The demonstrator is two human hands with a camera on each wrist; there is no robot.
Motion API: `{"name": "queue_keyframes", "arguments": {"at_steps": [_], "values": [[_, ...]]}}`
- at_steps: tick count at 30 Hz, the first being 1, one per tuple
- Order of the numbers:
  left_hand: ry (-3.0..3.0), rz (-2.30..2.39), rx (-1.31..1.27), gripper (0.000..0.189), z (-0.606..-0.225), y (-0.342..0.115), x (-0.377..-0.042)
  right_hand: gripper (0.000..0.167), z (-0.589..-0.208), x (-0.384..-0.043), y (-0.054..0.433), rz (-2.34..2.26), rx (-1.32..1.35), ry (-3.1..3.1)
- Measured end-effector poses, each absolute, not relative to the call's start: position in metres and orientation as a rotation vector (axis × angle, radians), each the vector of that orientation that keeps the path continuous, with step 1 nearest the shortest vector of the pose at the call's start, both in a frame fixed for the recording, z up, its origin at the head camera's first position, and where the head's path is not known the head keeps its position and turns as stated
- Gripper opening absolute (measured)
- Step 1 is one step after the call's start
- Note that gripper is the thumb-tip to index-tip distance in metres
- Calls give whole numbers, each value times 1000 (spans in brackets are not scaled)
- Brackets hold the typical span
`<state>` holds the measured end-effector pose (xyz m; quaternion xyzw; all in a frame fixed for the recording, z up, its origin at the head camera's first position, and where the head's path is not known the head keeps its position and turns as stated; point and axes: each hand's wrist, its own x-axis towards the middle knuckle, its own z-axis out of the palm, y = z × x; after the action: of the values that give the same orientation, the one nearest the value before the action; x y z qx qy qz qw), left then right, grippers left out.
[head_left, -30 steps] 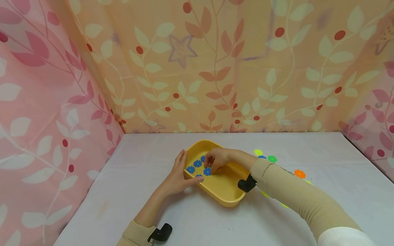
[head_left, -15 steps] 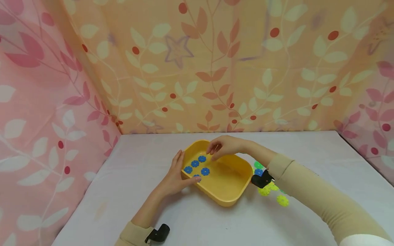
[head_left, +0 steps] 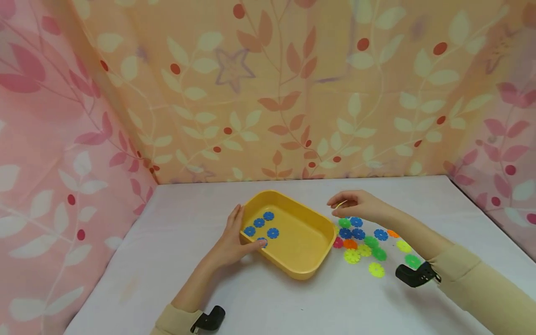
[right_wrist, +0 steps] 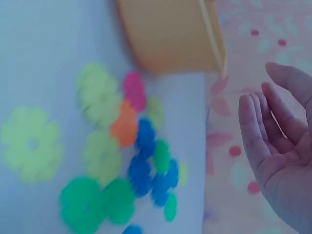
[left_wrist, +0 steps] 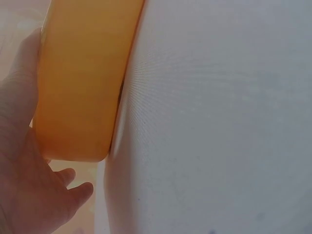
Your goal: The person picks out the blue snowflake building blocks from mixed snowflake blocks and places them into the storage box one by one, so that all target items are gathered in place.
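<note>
Hanging above the loose flower-shaped discs [head_left: 371,242], between the yellow tray [head_left: 300,274] and the right edge of the worktop [head_left: 335,304], the right hand [head_left: 361,205] has moved off the tray since half a second ago; thumb and softly bent fingers stand apart, holding nothing. The left hand [head_left: 231,244] still grips the tray's left end, beside the same five blue discs [head_left: 273,233] inside.

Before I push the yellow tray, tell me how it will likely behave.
The yellow tray looks stiff: its wall shows no bend beside the left hand. It probably won't tip easily, being wide and low. The blue pieces lie flat inside, so may slide.
</note>
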<state>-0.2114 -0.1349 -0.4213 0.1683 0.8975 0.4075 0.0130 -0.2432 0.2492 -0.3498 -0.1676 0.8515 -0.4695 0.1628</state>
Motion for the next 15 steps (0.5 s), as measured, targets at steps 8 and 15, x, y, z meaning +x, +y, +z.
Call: {"name": "queue_keyframes", "arguments": {"at_steps": [8, 15], "values": [[2791, 1265, 518, 117, -421, -136, -211, 52, -375, -220, 303, -1363, -234, 2496], [2792, 1259, 514, 117, -420, -135, -211, 45, -401, -213, 315, -1221, -187, 2634]]}}
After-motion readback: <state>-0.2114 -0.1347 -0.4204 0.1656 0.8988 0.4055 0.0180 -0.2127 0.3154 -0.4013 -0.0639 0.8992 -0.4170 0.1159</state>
